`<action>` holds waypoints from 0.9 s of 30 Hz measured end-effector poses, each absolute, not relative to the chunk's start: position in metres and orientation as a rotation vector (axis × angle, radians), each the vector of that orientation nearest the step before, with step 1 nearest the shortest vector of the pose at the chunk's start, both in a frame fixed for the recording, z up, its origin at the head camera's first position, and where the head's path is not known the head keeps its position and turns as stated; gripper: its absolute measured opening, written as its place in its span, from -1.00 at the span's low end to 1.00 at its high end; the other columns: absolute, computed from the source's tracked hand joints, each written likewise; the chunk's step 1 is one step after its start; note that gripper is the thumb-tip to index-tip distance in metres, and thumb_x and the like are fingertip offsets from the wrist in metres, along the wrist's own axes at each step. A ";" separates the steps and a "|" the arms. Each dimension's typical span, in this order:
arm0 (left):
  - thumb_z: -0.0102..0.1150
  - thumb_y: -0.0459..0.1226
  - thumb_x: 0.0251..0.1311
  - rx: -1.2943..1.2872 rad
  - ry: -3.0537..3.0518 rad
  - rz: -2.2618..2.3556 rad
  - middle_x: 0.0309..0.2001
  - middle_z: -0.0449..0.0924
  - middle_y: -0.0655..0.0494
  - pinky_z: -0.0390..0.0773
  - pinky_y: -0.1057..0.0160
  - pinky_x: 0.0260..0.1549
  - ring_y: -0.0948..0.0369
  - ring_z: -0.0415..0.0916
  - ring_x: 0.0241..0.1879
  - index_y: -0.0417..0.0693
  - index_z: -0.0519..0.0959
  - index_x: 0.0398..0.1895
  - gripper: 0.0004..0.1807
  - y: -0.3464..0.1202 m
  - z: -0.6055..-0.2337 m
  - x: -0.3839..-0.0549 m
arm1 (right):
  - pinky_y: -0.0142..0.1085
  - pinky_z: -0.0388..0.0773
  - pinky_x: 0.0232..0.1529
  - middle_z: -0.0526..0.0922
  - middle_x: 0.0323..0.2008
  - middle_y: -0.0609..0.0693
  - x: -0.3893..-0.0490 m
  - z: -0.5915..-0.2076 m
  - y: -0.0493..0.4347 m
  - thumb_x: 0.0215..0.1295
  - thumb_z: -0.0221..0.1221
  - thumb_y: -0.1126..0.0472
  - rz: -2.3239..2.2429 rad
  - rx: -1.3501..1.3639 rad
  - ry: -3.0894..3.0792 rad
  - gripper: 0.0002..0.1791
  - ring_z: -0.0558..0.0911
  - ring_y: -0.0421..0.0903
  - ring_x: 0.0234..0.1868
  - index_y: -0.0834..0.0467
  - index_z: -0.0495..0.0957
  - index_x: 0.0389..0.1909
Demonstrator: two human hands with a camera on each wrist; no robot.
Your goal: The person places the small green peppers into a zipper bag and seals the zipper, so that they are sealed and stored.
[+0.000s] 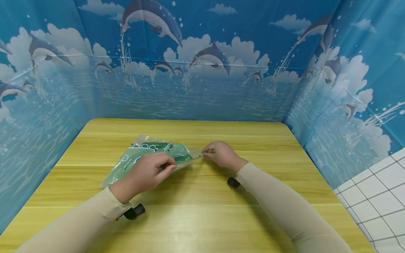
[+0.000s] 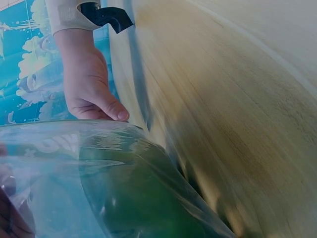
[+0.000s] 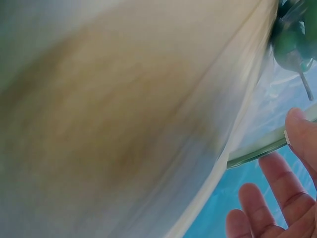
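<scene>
A clear plastic bag [image 1: 177, 150] with green contents, printed with white line drawings, lies slanted on the left half of the table. My left hand [image 1: 147, 172] pinches the bag's near edge between thumb and fingers. At the bag's right corner, my right hand [image 1: 221, 154] pinches the edge strip, which runs taut between the hands. The right wrist view shows my right thumb and forefinger on this green-tinted strip [image 3: 260, 151], by a small pale tab, with the other fingers spread loosely. A rounded green item [image 3: 290, 47] shows through the plastic. In the left wrist view, the bag covers most of my left hand.
The yellow wood-grain table [image 1: 196, 221] extends around the bag. Blue curtains [image 1: 202, 95] with dolphins stand along its back and sides. Black wrist cameras hang below both sleeves, one at the left cuff [image 1: 104, 205]. White tiles [image 1: 379, 196] show at lower right.
</scene>
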State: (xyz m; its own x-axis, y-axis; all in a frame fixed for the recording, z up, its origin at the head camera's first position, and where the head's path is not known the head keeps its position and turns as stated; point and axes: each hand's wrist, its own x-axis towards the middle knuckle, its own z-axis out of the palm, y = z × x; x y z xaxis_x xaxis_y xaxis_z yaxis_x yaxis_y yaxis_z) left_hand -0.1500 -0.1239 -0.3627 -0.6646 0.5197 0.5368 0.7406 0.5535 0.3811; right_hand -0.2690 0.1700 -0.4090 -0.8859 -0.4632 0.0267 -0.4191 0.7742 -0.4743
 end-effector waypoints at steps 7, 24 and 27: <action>0.31 -0.33 0.39 -1.029 -2.412 -0.844 -0.38 0.60 0.34 0.53 0.35 -0.39 0.45 0.40 -0.40 0.08 0.68 -0.26 -0.91 -0.124 -0.364 -0.151 | -0.07 0.67 0.16 0.78 0.12 -0.07 -0.272 -0.408 0.170 0.48 0.30 0.12 -0.706 -0.697 2.872 -0.79 0.70 -0.05 0.14 -0.06 0.80 0.04; 0.32 -0.34 0.38 -1.032 -2.398 -0.844 -0.38 0.60 0.35 0.54 0.35 -0.40 0.46 0.42 -0.40 0.07 0.69 -0.26 -0.91 -0.126 -0.364 -0.152 | -0.11 0.68 0.08 0.77 0.14 -0.03 -0.278 -0.407 0.173 0.50 0.28 0.09 -0.643 -0.676 2.881 -0.77 0.72 -0.09 0.03 -0.04 0.79 0.07; 0.32 -0.34 0.38 -1.035 -2.394 -0.848 -0.39 0.60 0.35 0.54 0.35 -0.40 0.46 0.41 -0.41 0.07 0.69 -0.27 -0.90 -0.126 -0.364 -0.152 | -0.08 0.68 0.15 0.77 0.14 -0.03 -0.278 -0.407 0.173 0.50 0.27 0.09 -0.644 -0.671 2.881 -0.76 0.73 -0.06 0.10 -0.03 0.79 0.07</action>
